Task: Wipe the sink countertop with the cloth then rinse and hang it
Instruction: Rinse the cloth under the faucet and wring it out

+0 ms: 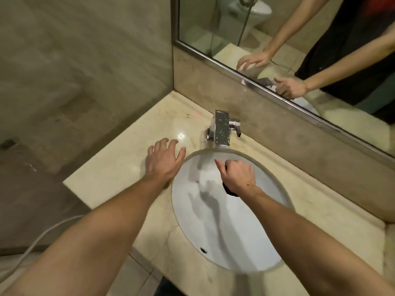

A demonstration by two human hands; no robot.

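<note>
My right hand is clenched over the white oval sink, squeezing a dark cloth; only a small dark end of it shows below my fist. Just beyond my fist stands the chrome faucet, at the sink's far rim. My left hand hovers with fingers spread over the beige marble countertop, left of the sink, and holds nothing.
A mirror runs along the back wall above a marble backsplash and reflects my arms. The countertop's left edge drops to the tiled floor, where a grey hose lies. A drain hole shows near the sink's front.
</note>
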